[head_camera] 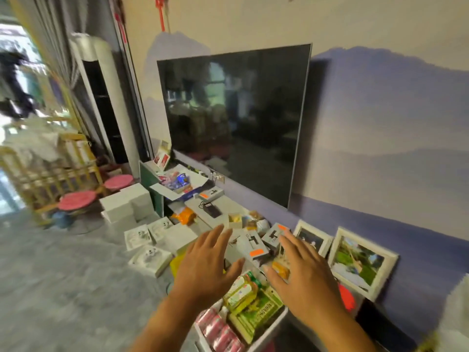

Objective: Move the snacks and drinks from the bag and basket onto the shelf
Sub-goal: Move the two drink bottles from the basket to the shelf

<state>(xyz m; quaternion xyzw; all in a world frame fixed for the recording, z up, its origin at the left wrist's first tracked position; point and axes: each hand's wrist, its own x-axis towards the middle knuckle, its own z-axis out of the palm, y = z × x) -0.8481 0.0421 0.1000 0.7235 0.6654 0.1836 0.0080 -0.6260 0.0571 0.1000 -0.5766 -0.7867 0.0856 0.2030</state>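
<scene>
Head view: both forearms are stretched forward and down, palms turned away from the camera. The left hand is held with fingers straight and slightly spread, thumb pointing inward to the right; its grip is released and nothing is grasped. The right hand is posed in mirror fashion, fingers extended and fanned, thumb reaching inward to the left, its grip likewise released and empty. A gap is left between the two thumbs.

Below and between the hands a white basket is seen, filled with the snacks and drinks: yellow-green bottles near the top, green packets beside them, and pink cans in a row at the lower left. Whether either hand touches the basket cannot be told.

Past the fingertips a low white counter is set along the wall, carrying small grey boxes with orange labels, an orange snack pack and other packets. Two framed photos are leaned against the wall to the right. A dark television is mounted above. White boxes are spread on the floor to the left.
</scene>
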